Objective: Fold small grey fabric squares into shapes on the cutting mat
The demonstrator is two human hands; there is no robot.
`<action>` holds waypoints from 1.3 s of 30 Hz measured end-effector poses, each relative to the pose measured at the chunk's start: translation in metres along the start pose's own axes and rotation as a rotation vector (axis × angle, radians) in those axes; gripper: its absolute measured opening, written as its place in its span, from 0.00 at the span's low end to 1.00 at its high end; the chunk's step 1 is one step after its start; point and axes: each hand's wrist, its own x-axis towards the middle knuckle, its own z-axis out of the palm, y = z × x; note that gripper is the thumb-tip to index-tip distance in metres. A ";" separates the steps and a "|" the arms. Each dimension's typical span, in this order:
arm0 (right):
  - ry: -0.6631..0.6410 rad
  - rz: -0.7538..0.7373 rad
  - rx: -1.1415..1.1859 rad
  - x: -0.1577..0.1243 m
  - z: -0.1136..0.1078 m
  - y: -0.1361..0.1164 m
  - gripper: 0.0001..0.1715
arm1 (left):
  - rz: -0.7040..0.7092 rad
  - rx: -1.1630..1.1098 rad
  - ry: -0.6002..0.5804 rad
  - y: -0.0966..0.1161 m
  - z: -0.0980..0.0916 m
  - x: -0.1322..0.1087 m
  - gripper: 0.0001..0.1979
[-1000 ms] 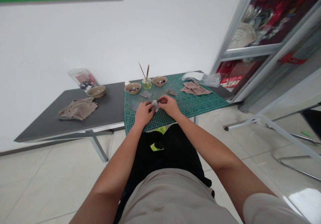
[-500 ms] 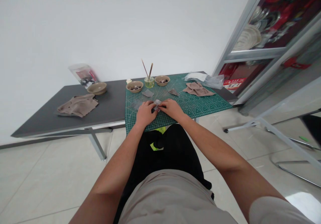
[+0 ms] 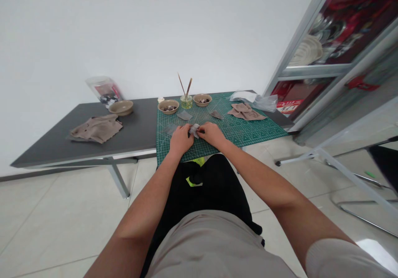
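My left hand (image 3: 181, 140) and my right hand (image 3: 211, 134) meet over the green cutting mat (image 3: 258, 133), both pinching a small crumpled pale grey piece (image 3: 194, 130), perhaps sandpaper or cloth. Its middle is partly hidden by my fingers. Close to my left hand, a thin grey sheet (image 3: 169, 129) lies flat on the mat. Farther up lie two more grey pieces (image 3: 184, 115) (image 3: 216, 114). Two small tan bowls (image 3: 168, 107) (image 3: 202, 100) hold dark bits, and a glass jar (image 3: 186, 102) of yellowish liquid holds thin sticks between them.
A taupe cloth (image 3: 245, 111) and a plastic bag (image 3: 253, 99) lie at the mat's far right. On the grey table (image 3: 139, 114) sit another cloth (image 3: 96, 128), a tan bowl (image 3: 121, 108) and a clear packet (image 3: 104, 90). A glass-fronted metal cabinet (image 3: 311, 62) stands at right.
The view has tilted slightly and shifted. My hands stay together on the small pale piece, and my fingers have closed in around it a little more.
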 end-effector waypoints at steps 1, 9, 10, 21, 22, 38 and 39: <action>-0.011 -0.018 0.007 0.000 0.000 0.000 0.11 | -0.010 0.006 -0.002 0.000 0.000 0.000 0.16; -0.026 -0.024 -0.032 0.003 -0.002 -0.001 0.11 | -0.004 0.026 -0.019 0.006 -0.004 -0.002 0.17; -0.025 -0.036 -0.022 0.002 -0.002 -0.001 0.11 | -0.004 0.031 -0.025 0.006 -0.005 -0.002 0.17; -0.012 -0.027 0.031 0.004 0.000 0.000 0.11 | -0.028 0.007 -0.023 0.007 -0.005 -0.003 0.19; -0.016 -0.032 0.045 0.002 -0.001 -0.002 0.11 | -0.044 0.001 -0.020 0.007 -0.005 -0.003 0.21; -0.034 -0.062 0.002 -0.002 0.002 -0.006 0.12 | -0.087 -0.040 -0.003 0.006 -0.005 -0.001 0.24; -0.040 -0.087 0.002 -0.003 0.003 -0.008 0.11 | -0.095 -0.033 -0.005 0.006 -0.005 -0.001 0.24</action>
